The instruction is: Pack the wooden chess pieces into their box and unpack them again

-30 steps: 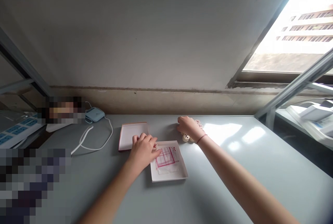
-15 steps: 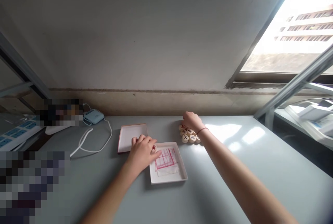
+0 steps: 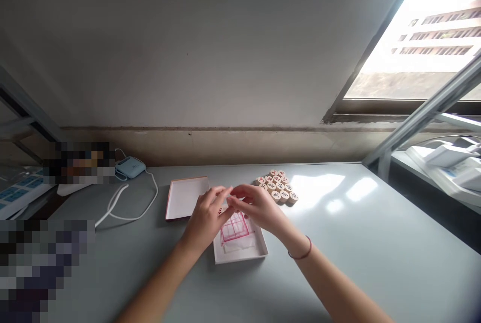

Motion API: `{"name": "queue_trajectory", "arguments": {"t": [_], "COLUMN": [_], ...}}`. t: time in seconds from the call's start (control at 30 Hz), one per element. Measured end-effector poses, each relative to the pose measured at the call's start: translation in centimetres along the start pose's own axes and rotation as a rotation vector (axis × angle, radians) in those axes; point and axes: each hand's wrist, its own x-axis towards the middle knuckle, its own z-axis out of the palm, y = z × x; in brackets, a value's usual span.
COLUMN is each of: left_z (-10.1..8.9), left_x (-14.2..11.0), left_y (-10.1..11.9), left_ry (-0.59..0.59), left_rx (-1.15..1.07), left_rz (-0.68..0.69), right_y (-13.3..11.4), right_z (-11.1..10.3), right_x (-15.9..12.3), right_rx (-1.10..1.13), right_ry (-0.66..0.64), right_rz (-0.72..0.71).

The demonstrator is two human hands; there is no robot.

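Observation:
My left hand [image 3: 205,219] and my right hand [image 3: 257,209] meet fingertip to fingertip above the far edge of a shallow white box [image 3: 240,253]. A folded sheet with a pink grid [image 3: 235,228] lies inside the box. My left hand keeps a round wooden chess piece [image 3: 220,210] with a red mark tucked under its fingers. My right hand's fingers are curled in a pinch, and what they hold is hidden. A cluster of several round wooden chess pieces [image 3: 277,186] lies flat on the grey table, just beyond my right hand.
The white box lid [image 3: 185,197] with a red rim lies left of the box. A white cable [image 3: 128,205] runs to a small blue device [image 3: 130,167] at the back left. A window frame and a white machine [image 3: 447,160] stand at the right.
My right hand left the pile of chess pieces and came back left to meet my left hand over the box. The whole pile is now uncovered. My left hand lifted slightly.

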Motion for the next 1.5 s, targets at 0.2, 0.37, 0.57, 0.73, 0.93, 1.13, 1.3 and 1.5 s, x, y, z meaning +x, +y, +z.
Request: {"name": "queue_trajectory", "arguments": {"t": [0.2, 0.37, 0.57, 0.73, 0.93, 1.13, 1.3, 1.5], "left_z": [0.2, 0.0, 0.3, 0.0, -0.8, -1.0, -1.0, -0.8], "left_x": [0.0, 0.1, 0.0, -0.1, -0.2, 0.0, 0.0, -0.1], "left_y": [0.4, 0.1, 0.0, -0.3, -0.8, -0.5, -0.7, -1.1], "left_ry": [-0.16, -0.198, -0.246, -0.252, -0.272, -0.314, -0.313, -0.314], "left_rx": [-0.063, 0.136, 0.218, 0.285, 0.326, 0.295, 0.297, 0.284], "left_rz": [-0.055, -0.039, -0.016, -0.05, -0.079, -0.112, -0.1, -0.107], "right_y": [2.0, 2.8, 3.0, 3.3, 3.7, 4.0, 3.4, 3.3], "right_z": [-0.1, -0.7, 0.0, 1.9, 3.2, 3.5, 3.7, -2.4], "right_x": [-1.2, -1.2, -1.7, -2.0, -2.0, -1.7, -1.6, 1.1], "right_rx": [0.253, 0.234, -0.014, -0.409, -0.616, -0.81, -0.788, -0.675], "right_ry": [0.001, 0.076, 0.055, 0.059, 0.037, 0.078, 0.06, 0.265], "right_rz": [0.135, 0.127, -0.014, -0.174, -0.309, -0.275, -0.268, 0.003]}}
